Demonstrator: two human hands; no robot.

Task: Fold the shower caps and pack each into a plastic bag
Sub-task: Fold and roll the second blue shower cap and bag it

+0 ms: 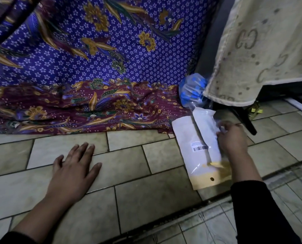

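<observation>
Reaching onto the plastic bags [202, 147] under it, the right hand [232, 136] curls; I cannot tell if it pinches one. The left hand [72, 166] lies spread on the floor [146, 199]. The shower caps [190, 90] sit just beyond the right hand. Thin bags may stick, lifting two.

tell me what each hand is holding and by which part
Left hand holds nothing, flat on the tiled floor. Right hand pinches the top plastic bag at its upper right edge.
</observation>
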